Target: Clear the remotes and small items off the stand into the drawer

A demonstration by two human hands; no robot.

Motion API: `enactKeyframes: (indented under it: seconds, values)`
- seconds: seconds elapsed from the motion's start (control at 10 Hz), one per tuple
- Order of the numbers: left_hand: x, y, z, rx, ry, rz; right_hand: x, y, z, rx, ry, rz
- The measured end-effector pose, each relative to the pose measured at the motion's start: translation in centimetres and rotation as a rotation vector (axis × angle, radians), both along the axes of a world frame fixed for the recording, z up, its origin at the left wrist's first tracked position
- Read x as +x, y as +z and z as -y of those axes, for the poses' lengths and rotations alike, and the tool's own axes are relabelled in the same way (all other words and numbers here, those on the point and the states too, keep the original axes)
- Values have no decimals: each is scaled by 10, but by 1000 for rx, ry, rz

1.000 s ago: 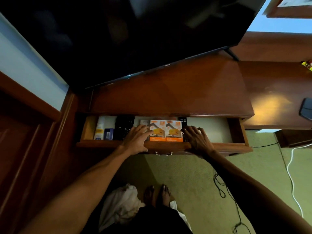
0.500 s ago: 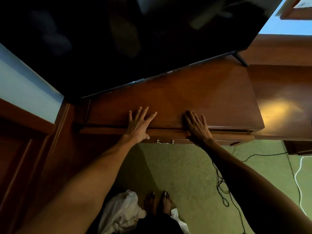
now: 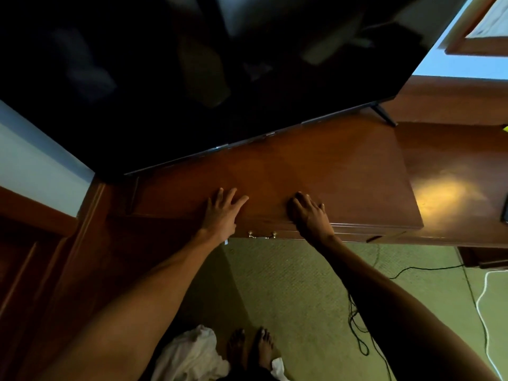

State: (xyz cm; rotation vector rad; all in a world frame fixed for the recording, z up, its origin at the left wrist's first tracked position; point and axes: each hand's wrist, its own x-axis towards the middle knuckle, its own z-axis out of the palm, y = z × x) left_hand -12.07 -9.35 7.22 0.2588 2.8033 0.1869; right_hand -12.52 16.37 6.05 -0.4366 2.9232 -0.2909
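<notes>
The wooden stand (image 3: 316,171) has a bare, glossy top under the black TV (image 3: 206,64). Its drawer (image 3: 354,235) is pushed in flush, so the remotes and small boxes inside are hidden; only the brass handle (image 3: 261,235) shows on the front. My left hand (image 3: 222,213) lies flat on the stand's front edge with fingers spread, just left of the handle. My right hand (image 3: 310,215) rests palm down on the edge to the right of the handle. Neither hand holds anything.
A lower wooden desk (image 3: 453,174) adjoins the stand on the right, with a dark device (image 3: 504,210) at its edge. Black cables (image 3: 357,334) and a white cable (image 3: 483,298) trail over the green carpet. White cloth (image 3: 189,356) lies by my bare feet.
The drawer was open a second ago with remotes and orange boxes inside. Both hands pushed it in; it is now flush, and the hands rest on the stand's edge.
</notes>
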Motion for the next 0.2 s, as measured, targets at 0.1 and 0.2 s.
enactKeyframes:
  seconds: [0.1,0.2]
  values:
    - [-10,28,5,157,109,131,-16,11,-6,-27,35,215]
    - [3,54,20,347,319,110,-6,30,-13,-111,-49,372]
